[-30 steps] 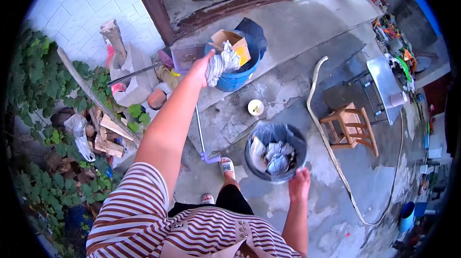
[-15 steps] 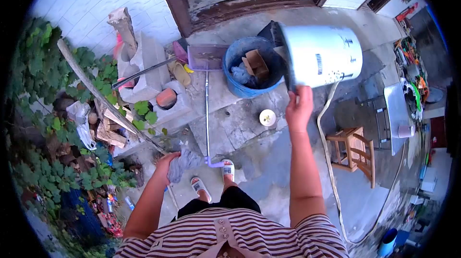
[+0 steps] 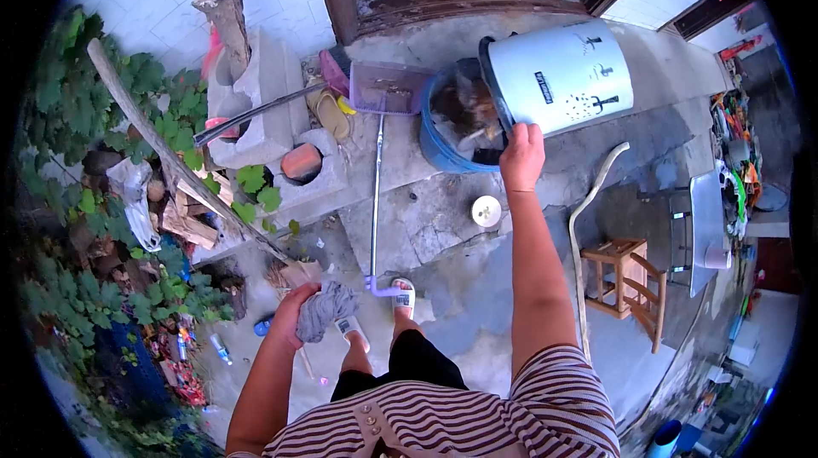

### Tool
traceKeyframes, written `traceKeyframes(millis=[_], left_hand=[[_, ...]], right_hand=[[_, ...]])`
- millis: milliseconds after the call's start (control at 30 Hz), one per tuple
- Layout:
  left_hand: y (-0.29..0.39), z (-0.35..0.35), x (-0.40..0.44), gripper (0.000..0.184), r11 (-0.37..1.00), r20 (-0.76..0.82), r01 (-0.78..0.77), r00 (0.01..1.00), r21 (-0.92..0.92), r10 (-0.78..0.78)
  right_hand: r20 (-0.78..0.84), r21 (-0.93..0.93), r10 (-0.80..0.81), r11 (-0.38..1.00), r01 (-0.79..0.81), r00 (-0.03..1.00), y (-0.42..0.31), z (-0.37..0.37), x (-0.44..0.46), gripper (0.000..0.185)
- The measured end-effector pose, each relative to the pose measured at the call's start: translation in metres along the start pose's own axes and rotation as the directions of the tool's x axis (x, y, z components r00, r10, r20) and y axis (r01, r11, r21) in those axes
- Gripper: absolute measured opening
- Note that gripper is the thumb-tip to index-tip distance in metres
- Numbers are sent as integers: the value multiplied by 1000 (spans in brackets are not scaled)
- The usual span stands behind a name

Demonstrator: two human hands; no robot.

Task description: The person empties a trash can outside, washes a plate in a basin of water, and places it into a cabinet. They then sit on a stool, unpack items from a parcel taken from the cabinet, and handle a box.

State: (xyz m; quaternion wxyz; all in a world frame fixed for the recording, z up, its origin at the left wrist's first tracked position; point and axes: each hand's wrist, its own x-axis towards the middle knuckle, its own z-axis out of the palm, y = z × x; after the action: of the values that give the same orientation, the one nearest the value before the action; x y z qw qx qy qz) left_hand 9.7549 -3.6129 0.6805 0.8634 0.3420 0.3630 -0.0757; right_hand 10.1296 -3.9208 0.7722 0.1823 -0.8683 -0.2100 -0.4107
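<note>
My right hand point(image 3: 523, 155) grips the dark rim of a white bin point(image 3: 562, 79). The bin lies tipped on its side, its mouth facing left over a blue bucket point(image 3: 439, 147). Inside the bucket is mixed rubbish, partly blurred. Down at the left, my left hand point(image 3: 294, 313) is closed on a crumpled grey cloth point(image 3: 326, 311), held away from the bucket. A purple long-handled dustpan point(image 3: 388, 87) stands just left of the bucket, and its metal handle runs down toward my feet.
A small white bowl point(image 3: 486, 211) sits on the concrete step. To the right are a wooden chair point(image 3: 626, 283), a long pole point(image 3: 586, 202) and a metal table point(image 3: 705, 228). Concrete blocks point(image 3: 271, 109), firewood point(image 3: 189, 221) and leafy plants point(image 3: 77, 117) occupy the left.
The bin has gone from upright to tipped over the bucket, and more rubbish shows in the bucket. My left hand has drawn back from the bucket to the lower left with the cloth.
</note>
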Motion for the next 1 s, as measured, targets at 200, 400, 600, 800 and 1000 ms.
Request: traceKeyframes(millis=[200,400,600,800,1000], left_hand=[[-5,-14,-12,28,998,30,57,998,-18,-57],[-11,-25,-32,30,1000,99,11,995,7,-12],[-10,-49,-58,25,990,193,14,980,142,-41],[-14,-69,-79,25,912,405,41,887,409,-222],[-66,-53,-100,26,658,289,105,838,746,-462]], right_hand=[[-36,121,29,992,-24,999,-7,-45,26,12],[-87,513,392,805,-296,916,1,-114,18,18],[124,991,613,-32,-133,780,-30,-215,-83,16],[193,963,767,-268,33,611,-126,-325,-260,10],[190,953,942,-246,180,278,-209,-419,-444,12]])
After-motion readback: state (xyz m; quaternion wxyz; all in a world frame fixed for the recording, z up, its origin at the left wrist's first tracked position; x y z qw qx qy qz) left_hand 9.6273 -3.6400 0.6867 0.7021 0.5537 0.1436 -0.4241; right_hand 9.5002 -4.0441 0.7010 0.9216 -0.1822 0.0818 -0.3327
